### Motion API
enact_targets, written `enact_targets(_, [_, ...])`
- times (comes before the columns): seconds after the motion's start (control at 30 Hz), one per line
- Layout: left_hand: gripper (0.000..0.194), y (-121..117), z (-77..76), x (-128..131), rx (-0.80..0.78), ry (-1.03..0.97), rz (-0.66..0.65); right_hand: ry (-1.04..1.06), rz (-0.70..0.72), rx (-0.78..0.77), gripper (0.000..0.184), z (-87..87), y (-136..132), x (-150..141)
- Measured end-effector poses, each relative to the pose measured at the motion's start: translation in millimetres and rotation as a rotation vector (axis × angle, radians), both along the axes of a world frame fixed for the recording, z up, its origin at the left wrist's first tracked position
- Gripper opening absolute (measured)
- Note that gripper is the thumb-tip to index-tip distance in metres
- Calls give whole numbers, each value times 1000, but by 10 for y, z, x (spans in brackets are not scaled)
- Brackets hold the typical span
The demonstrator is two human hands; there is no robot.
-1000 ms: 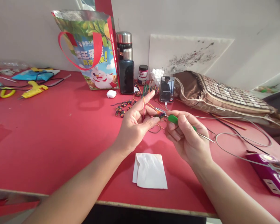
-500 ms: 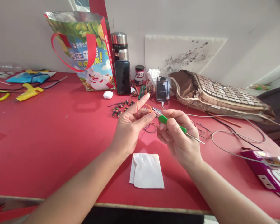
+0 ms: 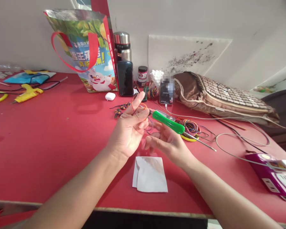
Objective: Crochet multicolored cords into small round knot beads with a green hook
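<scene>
My left hand [image 3: 130, 130] pinches a small piece of yarn work between thumb and fingers, its index finger raised with an orange-red strand round it. From this pinch a crochet hook [image 3: 168, 122] with a green handle juts out to the right, its metal shaft slanting down. Under the handle is my right hand [image 3: 170, 143], its thumb stretched out below the left fingertips, not wrapped round the handle. A purple strand hangs between the hands. Behind the right hand lie scissors [image 3: 190, 138] with yellow grips and a bundle of multicoloured cord [image 3: 190, 126].
A folded white paper [image 3: 152, 175] lies in front of me. Farther back are a printed bag [image 3: 95, 60], a dark phone [image 3: 125, 79], a lit phone [image 3: 166, 90] on a cable, and a brown bag [image 3: 219, 95]. A purple power strip [image 3: 269, 175] is right, a yellow glue gun [image 3: 28, 93] left.
My right hand has let go of the green handle and moved down and left beneath it. My left hand has shifted slightly left, and the scissors and cord bundle are now uncovered.
</scene>
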State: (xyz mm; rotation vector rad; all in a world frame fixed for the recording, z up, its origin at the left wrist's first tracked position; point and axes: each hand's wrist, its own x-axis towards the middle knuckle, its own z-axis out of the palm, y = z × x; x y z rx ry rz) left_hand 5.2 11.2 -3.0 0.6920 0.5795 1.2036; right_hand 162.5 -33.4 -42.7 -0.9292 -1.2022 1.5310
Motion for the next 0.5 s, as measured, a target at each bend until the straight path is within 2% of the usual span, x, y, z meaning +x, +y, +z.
enact_targets(0.1, [36,0,11,-11,-27,-10,-32,-75,2,-12,47,13,15,19])
enact_targets(0.23, [39,21,19,-21,-88,-91,-19,-258,-11,79,49,49,7,58])
enact_targets(0.37, [38,21,18,-9,-147,-130,-20,-387,28,164,46,64,9,69])
enact_targets(0.5, [47,15,38,23,-204,-141,-9,-462,84,201,40,86,4,66])
